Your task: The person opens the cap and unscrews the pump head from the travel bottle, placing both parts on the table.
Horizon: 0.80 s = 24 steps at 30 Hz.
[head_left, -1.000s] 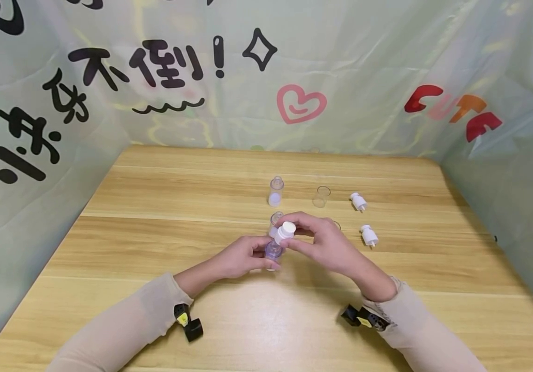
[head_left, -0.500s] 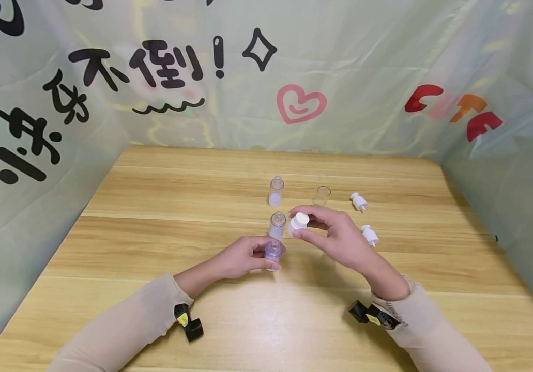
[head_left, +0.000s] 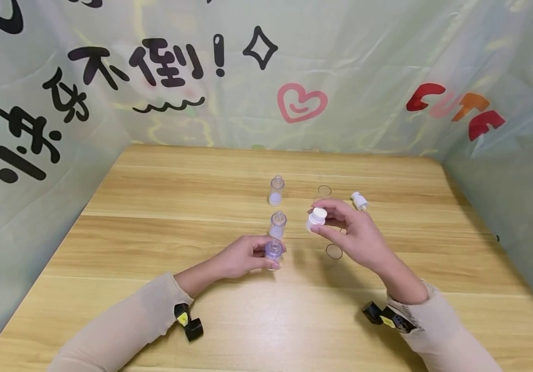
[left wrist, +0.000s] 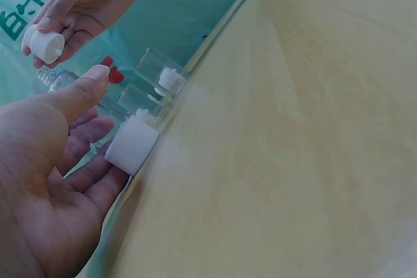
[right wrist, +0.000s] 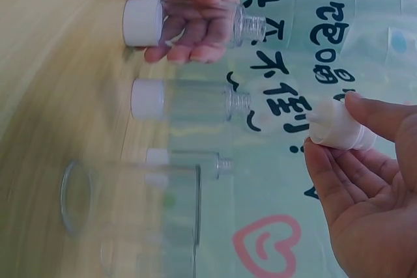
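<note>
My left hand (head_left: 240, 258) holds a small clear bottle (head_left: 273, 251) upright on the table, with thumb and fingers around its sides. The bottle has a white base and an open threaded neck, both plain in the right wrist view. My right hand (head_left: 359, 237) pinches a white pump head (head_left: 316, 219) between thumb and fingers, raised above the table to the right of the bottle. Behind the held bottle stand a second bottle (head_left: 277, 225) and a third bottle (head_left: 276, 191), both with bare necks.
Clear cylindrical covers stand right of the bottles: a near cover (head_left: 334, 251), a far cover (head_left: 324, 191), and one partly hidden by my right hand. Another white pump head (head_left: 359, 200) lies farther right. A printed cloth (head_left: 364, 67) hangs around the wooden table (head_left: 154, 186).
My right hand has carried the white pump head away from the held bottle's neck, to the right. The left hand and its bottle have stayed in place.
</note>
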{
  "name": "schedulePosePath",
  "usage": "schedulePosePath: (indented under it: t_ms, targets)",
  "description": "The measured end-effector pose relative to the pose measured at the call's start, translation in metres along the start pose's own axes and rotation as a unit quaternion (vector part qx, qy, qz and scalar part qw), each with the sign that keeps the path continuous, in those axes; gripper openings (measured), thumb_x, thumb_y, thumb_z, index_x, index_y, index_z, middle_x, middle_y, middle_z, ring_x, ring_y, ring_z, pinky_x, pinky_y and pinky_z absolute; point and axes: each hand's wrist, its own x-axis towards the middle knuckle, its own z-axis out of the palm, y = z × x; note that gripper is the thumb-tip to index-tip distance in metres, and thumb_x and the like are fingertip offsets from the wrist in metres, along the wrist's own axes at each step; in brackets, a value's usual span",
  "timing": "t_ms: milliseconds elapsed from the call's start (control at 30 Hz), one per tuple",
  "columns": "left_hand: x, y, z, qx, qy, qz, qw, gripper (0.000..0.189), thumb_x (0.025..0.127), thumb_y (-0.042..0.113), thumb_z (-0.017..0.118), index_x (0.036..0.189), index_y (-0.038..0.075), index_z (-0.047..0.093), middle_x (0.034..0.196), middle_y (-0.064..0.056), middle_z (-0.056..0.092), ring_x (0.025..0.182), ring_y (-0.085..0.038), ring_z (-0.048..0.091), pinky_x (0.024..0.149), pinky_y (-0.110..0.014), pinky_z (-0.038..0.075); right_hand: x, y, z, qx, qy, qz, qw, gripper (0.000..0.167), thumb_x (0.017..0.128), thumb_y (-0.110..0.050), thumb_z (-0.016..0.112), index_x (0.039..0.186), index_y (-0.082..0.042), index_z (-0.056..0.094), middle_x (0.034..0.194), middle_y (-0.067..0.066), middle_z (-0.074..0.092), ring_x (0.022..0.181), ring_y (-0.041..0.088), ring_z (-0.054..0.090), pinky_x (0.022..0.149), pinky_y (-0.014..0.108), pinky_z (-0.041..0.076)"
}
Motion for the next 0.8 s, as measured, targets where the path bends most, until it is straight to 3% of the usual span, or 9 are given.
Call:
schedulePosePath:
  t_ms: [533, 800]
  targets:
    - [0.0, -0.001, 0.002, 0.002, 0.008, 0.004, 1.0, 0.038, 0.087, 0.021, 0.076, 0.122, 0.009, 0.066, 0.11, -0.004, 0.07, 0.102, -0.008, 0.065, 0.091, -0.023, 0.051, -0.022, 0.013, -0.022, -0.032, 0.02, 0.04, 0.9985, 0.036, 0.087, 0.001, 0.072, 0.122, -0.003, 0.063, 0.102, 0.008, 0.068, 0.092, 0.01, 0.067, 0.08, 0.021, 0.055]
    - [0.0, -0.001, 0.001, 0.012, 0.012, 0.0, 0.9999, 0.04, 0.086, 0.024, 0.077, 0.122, 0.012, 0.066, 0.111, 0.0, 0.07, 0.104, -0.008, 0.064, 0.092, -0.022, 0.05, -0.031, 0.018, -0.032, -0.057, 0.013, 0.052, 0.9969, 0.037, 0.089, -0.002, 0.071, 0.124, -0.002, 0.061, 0.108, 0.01, 0.067, 0.093, 0.007, 0.066, 0.081, 0.017, 0.053]
